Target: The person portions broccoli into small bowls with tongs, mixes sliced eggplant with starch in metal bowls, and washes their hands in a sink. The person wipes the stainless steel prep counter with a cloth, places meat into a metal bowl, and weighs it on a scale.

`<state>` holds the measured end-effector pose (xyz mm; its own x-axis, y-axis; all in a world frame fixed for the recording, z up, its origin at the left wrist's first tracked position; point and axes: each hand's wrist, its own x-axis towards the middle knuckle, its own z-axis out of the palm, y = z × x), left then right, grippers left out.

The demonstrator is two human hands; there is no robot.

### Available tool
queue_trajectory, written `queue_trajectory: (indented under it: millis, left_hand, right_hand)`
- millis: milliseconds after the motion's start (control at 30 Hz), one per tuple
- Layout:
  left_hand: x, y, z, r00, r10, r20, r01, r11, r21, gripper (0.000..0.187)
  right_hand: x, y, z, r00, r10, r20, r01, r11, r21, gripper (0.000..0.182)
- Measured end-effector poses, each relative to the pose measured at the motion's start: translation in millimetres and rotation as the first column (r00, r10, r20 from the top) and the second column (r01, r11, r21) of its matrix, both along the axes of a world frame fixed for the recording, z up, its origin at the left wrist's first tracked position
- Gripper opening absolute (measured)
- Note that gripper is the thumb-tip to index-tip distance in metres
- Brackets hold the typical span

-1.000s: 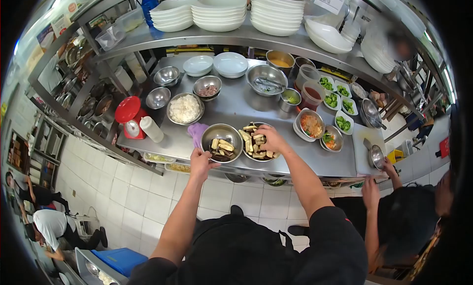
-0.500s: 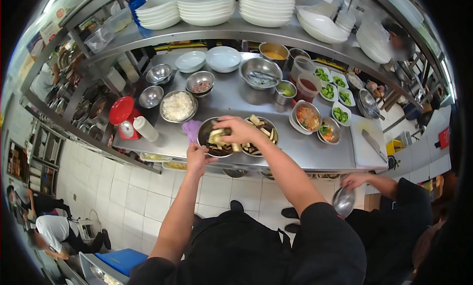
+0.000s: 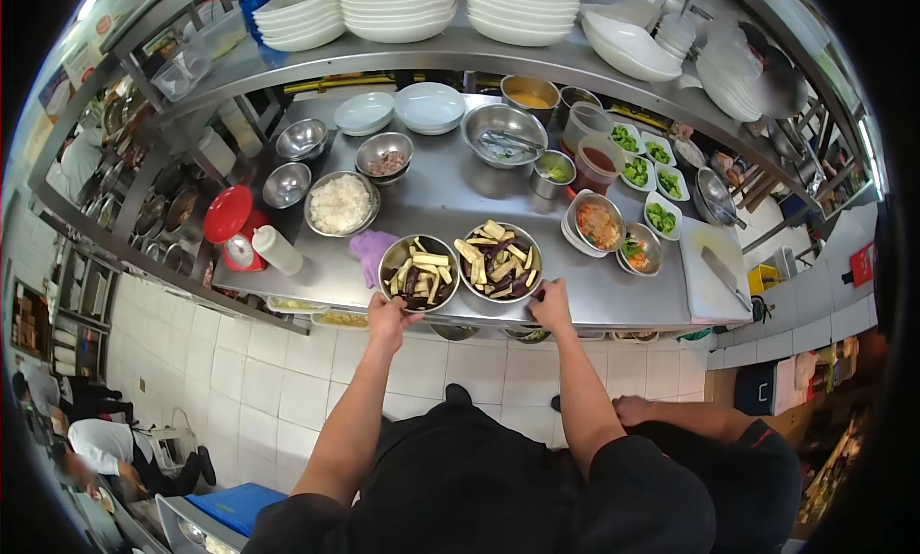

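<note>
Two steel bowls of cut eggplant stand side by side at the steel counter's front edge. My left hand point(image 3: 389, 321) grips the near rim of the left eggplant bowl point(image 3: 419, 272). At the right eggplant bowl point(image 3: 500, 262), my right hand point(image 3: 551, 306) holds the lower right rim. A purple cloth point(image 3: 371, 255) lies just left of the bowls. Behind it is a bowl of white rice point(image 3: 340, 204), and a white squeeze bottle point(image 3: 278, 250) stands further left.
A red scale point(image 3: 233, 226) is at the left. Sauces, bowls and green vegetable dishes point(image 3: 662, 217) stand at the right, beside a cutting board point(image 3: 717, 284) with a knife point(image 3: 725, 277). Plates are stacked on the shelf above. A co-worker's arm point(image 3: 685, 417) is at lower right.
My right hand has left the eggplant in the left bowl and now grips the right bowl's rim. The co-worker's hand has moved left and down, and the metal bowl it held is out of sight.
</note>
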<state>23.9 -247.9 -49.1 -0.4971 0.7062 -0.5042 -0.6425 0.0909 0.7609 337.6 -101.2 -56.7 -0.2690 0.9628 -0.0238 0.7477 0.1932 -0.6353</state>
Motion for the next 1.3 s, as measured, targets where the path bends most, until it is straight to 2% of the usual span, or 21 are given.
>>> queue_trajectory:
  millis: [33,100,133,200,267,333,367,467,533,633,667,767,833,967,1033,1067,1100,1167,1200,1233,1300]
  left_hand:
    - [1,2,4,0.998,-0.052,-0.04,0.052,0.999,0.001,0.017]
    - [1,4,11,0.999,-0.048,-0.016,0.048,0.999,-0.004,0.017]
    - [0,3,12,1.0,-0.03,0.008,0.03,0.999,-0.019,0.016]
    - [1,2,12,0.999,-0.051,-0.01,0.051,0.999,-0.011,0.016]
    - [1,1,13,0.996,-0.08,-0.03,0.081,0.997,0.002,0.016]
    - [-1,4,16,0.995,-0.1,-0.01,0.1,0.995,-0.022,0.015]
    - [-1,5,16,0.995,-0.097,-0.013,0.097,0.995,-0.019,0.015]
    - [0,4,14,0.998,-0.055,0.013,0.055,0.998,-0.032,0.015]
    - [2,4,15,0.999,-0.033,0.021,0.033,0.999,-0.026,0.015]
    - [5,2,13,0.999,-0.014,0.043,0.015,1.0,-0.022,0.018]
    - [6,3,14,0.999,-0.024,0.038,0.024,1.0,-0.012,0.019]
    - [6,5,15,0.998,-0.05,0.038,0.05,0.999,0.01,0.021]
    - [7,8,18,0.997,-0.04,0.067,0.042,0.998,-0.037,0.022]
    - [16,15,34,0.999,0.012,0.045,-0.006,0.992,-0.128,0.03]
    - [15,14,44,0.994,-0.109,-0.016,0.11,0.994,0.02,0.048]
    - [12,17,42,0.994,-0.105,-0.018,0.106,0.994,0.019,0.048]
    - [7,21,35,0.991,-0.137,0.006,0.137,0.99,0.021,0.053]
    - [3,21,35,0.986,-0.162,0.026,0.161,0.987,0.021,0.058]
    - [6,20,39,0.987,-0.155,-0.043,0.157,0.987,0.031,0.057]
    - [8,19,41,0.982,-0.15,-0.112,0.155,0.987,0.043,0.056]
    - [4,22,37,0.973,-0.151,-0.172,0.163,0.985,0.055,0.054]
  right_hand:
    - [6,2,0,1.0,-0.013,-0.001,0.013,1.0,0.0,0.02]
    - [14,18,6,0.965,-0.199,-0.174,0.231,0.955,0.189,0.02]
    - [3,14,48,0.954,-0.146,-0.261,0.204,0.956,0.21,0.018]
    - [-30,23,86,0.917,0.155,-0.368,-0.028,0.944,0.329,0.014]
    - [-75,29,100,0.935,0.33,-0.13,-0.261,0.888,0.378,0.016]
    - [-116,30,103,0.908,0.374,0.186,-0.415,0.862,0.29,0.04]
    - [-128,28,103,0.867,0.392,0.309,-0.438,0.893,0.098,0.049]
    - [-133,23,83,0.857,0.347,0.38,-0.406,0.91,0.084,0.048]
    - [-123,30,65,0.895,0.37,0.248,-0.425,0.878,0.222,0.041]
    - [-112,29,54,0.888,0.39,0.243,-0.437,0.88,0.186,0.039]
    - [-109,26,50,0.885,0.376,0.275,-0.451,0.839,0.305,0.037]
    - [-106,36,34,0.87,0.426,0.248,-0.492,0.776,0.394,0.033]
    - [-103,46,39,0.87,0.486,0.085,-0.464,0.749,0.473,0.027]
    - [-91,67,40,0.881,0.39,-0.268,-0.252,0.866,0.432,0.028]
    - [-87,76,46,0.899,0.248,-0.36,-0.128,0.937,0.325,0.024]
    - [-89,79,49,0.881,0.222,-0.417,-0.09,0.946,0.312,0.02]
    - [-97,74,56,0.878,0.227,-0.421,-0.097,0.946,0.309,0.02]
    - [-122,55,77,0.712,0.312,-0.629,-0.207,0.949,0.236,0.018]
    - [-136,33,96,0.698,0.356,-0.621,-0.301,0.933,0.196,0.02]
    - [-150,12,111,0.717,0.499,-0.486,-0.362,0.863,0.353,0.018]
    - [-182,-3,78,0.737,0.629,-0.247,-0.485,0.747,0.454,0.025]
